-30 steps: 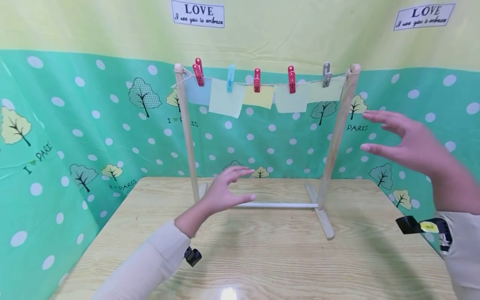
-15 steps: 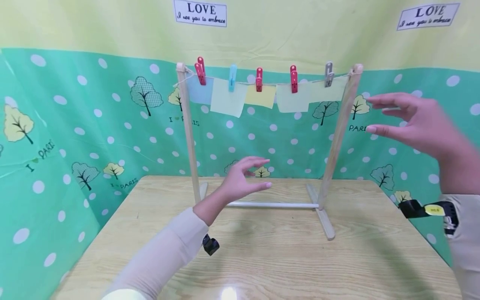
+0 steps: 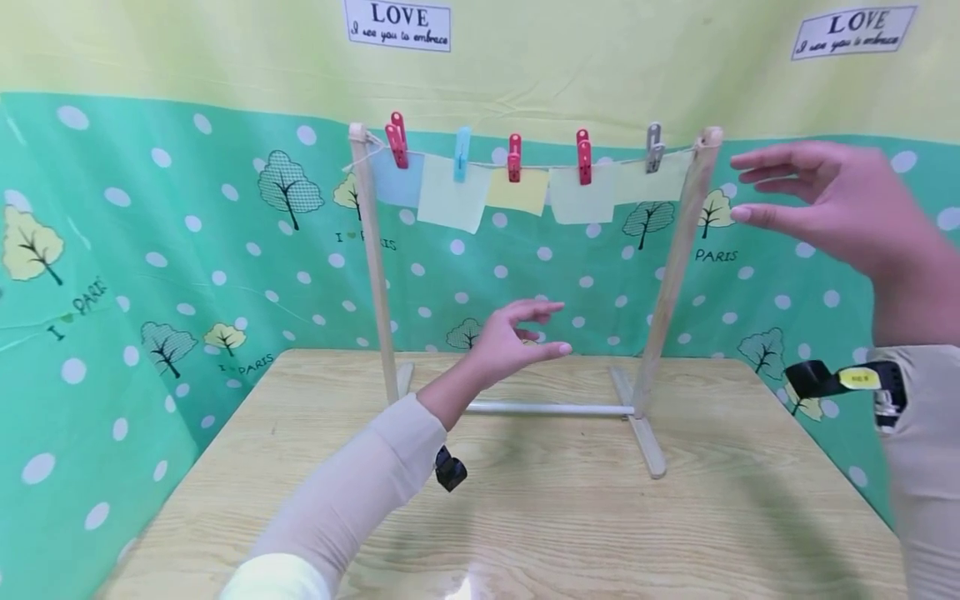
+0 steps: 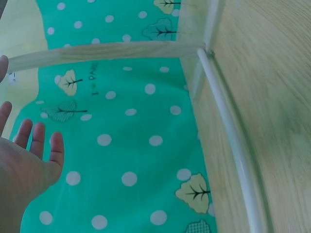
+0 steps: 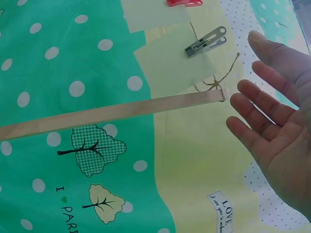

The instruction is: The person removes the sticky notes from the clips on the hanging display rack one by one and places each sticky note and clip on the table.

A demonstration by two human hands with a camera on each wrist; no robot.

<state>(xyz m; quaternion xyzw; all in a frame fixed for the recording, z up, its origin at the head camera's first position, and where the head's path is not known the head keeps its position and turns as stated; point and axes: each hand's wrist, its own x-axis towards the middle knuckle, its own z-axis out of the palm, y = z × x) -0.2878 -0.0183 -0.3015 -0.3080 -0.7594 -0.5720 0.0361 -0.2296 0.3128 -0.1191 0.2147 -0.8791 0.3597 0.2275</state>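
Note:
My right hand point(image 3: 847, 208) hovers in the air right of the wooden frame's right post point(image 3: 675, 275), fingers loosely bent, thumb apart, holding nothing. Low between the posts is my left hand point(image 3: 506, 342), also holding nothing, thumb and fingers spread apart. A string between the posts carries several paper squares, each under a clothespin. From the left come a blue paper point(image 3: 397, 183), a pale paper point(image 3: 452, 200), a yellow paper point(image 3: 517, 196), and two pale green ones. The grey clothespin point(image 5: 204, 42) is nearest my right hand; a light blue clothespin point(image 3: 462, 154) and red clothespins point(image 3: 584, 158) hold the others.
The frame's feet point(image 3: 647, 446) stand on the wood-grain table point(image 3: 562, 517), joined by a white rod point(image 3: 555, 409). A green and yellow patterned curtain point(image 3: 285, 275) closes off the back and left side.
My left hand has moved right and up, staying in front of the frame. My right hand has risen beside the right post. The papers and clothespins have stayed in place.

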